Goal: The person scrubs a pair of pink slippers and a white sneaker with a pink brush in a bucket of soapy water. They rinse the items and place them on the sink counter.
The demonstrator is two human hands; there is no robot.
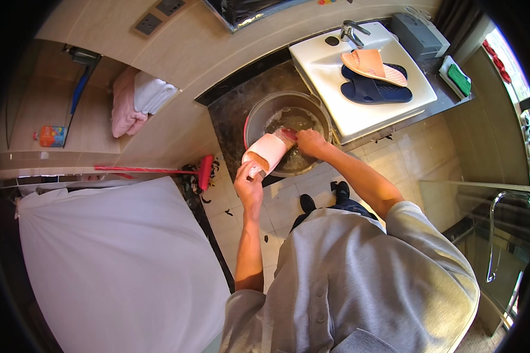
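Observation:
My left hand is closed on one end of a pink slide slipper, which slants over the near rim of a round basin with water in it. My right hand is closed, knuckles up, at the slipper's far end. A red scrubbing brush shows in part between that hand and the sole; its bristles are hard to make out. Up on the white sink, another peach-pink slipper lies across a pair of dark blue slippers.
The dark counter carries basin and sink. A chrome faucet stands at the sink's back, beside a grey box. A red broom lies near dark debris at left. A white sheet covers something large; folded towels fill a shelf.

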